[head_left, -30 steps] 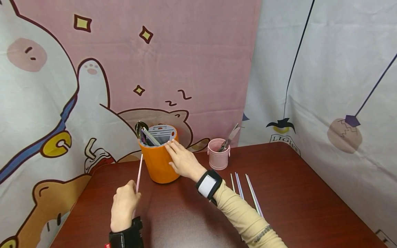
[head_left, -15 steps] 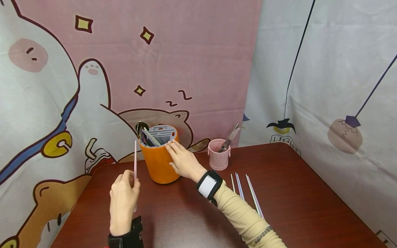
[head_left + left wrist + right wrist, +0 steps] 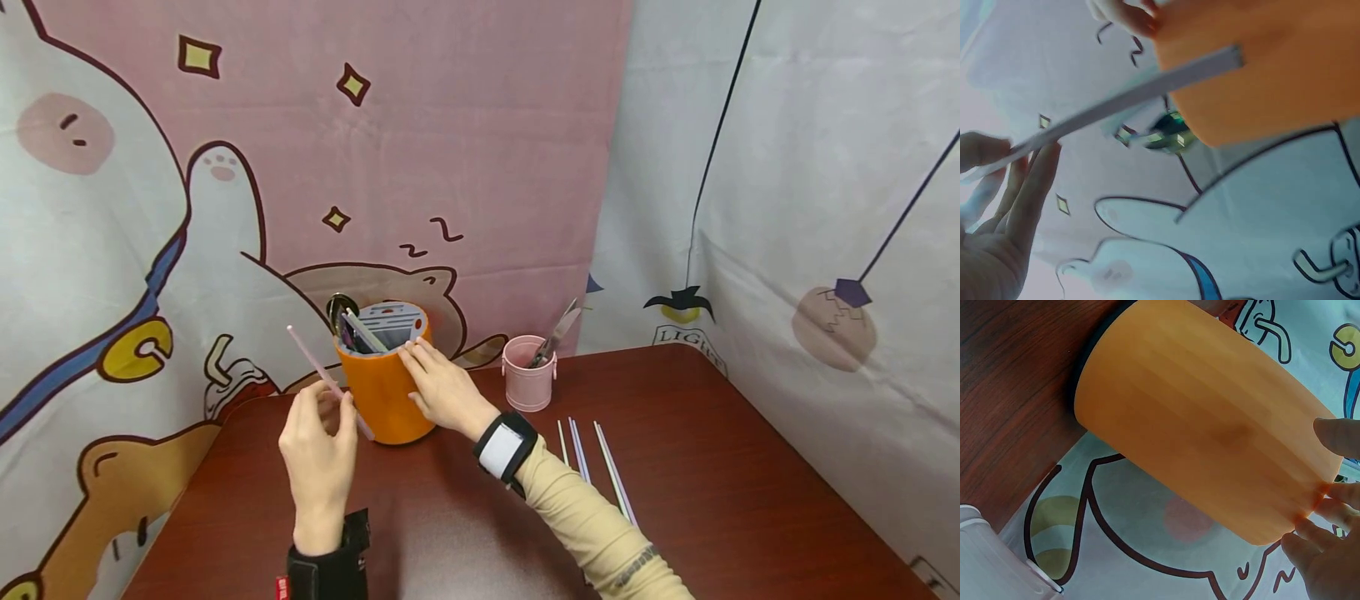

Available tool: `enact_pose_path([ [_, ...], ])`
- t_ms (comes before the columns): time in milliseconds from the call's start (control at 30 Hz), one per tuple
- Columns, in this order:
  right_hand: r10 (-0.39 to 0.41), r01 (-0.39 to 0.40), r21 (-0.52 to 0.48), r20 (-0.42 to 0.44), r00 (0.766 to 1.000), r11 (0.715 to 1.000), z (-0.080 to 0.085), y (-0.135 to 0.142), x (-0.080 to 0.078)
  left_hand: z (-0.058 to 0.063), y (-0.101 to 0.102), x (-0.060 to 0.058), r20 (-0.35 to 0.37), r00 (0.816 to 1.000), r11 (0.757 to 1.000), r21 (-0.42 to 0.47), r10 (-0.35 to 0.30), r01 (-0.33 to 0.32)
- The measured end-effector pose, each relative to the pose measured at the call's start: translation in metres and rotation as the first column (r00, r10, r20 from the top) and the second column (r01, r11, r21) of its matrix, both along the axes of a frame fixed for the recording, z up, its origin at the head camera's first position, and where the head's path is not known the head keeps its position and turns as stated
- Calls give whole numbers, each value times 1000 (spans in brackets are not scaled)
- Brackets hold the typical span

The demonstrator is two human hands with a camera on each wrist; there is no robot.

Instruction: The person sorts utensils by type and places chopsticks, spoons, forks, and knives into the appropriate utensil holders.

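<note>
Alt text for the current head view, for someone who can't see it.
A person's left hand pinches a thin pink stick near an orange cylindrical holder, which the right hand touches near the top. To the right, a small pink bucket and more thin sticks rest on a brown table.

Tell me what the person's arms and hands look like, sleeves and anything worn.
The right hand is ungloved, with a black strap and white patch at the wrist, then a tan sleeve with a grey mark. The left hand, also ungloved, has a black wristband with a red tag; no sleeve shows there.
</note>
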State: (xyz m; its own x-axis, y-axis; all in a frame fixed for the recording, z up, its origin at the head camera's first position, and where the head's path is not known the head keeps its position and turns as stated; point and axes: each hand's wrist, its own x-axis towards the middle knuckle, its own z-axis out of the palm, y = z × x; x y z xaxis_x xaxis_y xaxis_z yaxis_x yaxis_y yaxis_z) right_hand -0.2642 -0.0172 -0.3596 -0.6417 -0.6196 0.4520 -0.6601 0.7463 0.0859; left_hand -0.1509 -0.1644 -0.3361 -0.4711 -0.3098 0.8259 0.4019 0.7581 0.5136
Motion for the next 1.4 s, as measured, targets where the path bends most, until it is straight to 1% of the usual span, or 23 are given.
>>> enact_pose_path([
  [100,6,-6,-2,-10,1000,1000,0,0,1,10,10,-6,-118,992,998,44,-34,39],
  [200,3,-3,-3,-17,1000,1000,1,1,1,21,17,-15,-206,978,995,86,-32,51],
  [300,7,-7,-6,-26,1000,1000,1,1,1,27,22,-28,-251,968,992,122,-12,44],
  [400,9,-9,-5,-40,999,1000,0,1,1,29,24,-42,-261,965,986,158,-13,55],
  [533,3,-3,4,-60,998,1000,-1,1,1,25,26,-61,-250,967,982,166,-50,94],
  [633,0,0,14,-56,998,1000,-1,1,1,19,27,-73,-235,969,986,129,-71,103],
  [800,7,-7,11,-53,999,1000,0,1,2,8,26,-86,-182,981,996,40,-67,76],
  [900,10,-9,9,-57,998,1000,0,1,2,2,26,-93,-141,988,997,15,-68,71],
  [1000,8,-7,17,-58,998,1000,0,1,2,-3,25,-98,-89,994,998,-4,-59,59],
  [1100,6,-4,25,-58,998,1000,-1,1,2,-6,24,-101,-39,998,999,-26,-46,45],
  [1267,6,-4,26,-53,999,1000,-1,1,1,-8,24,-102,-2,1000,999,-39,-31,31],
  [1400,12,-11,18,-52,999,1000,-1,0,1,-8,24,-102,15,1000,1000,-19,-10,10],
])
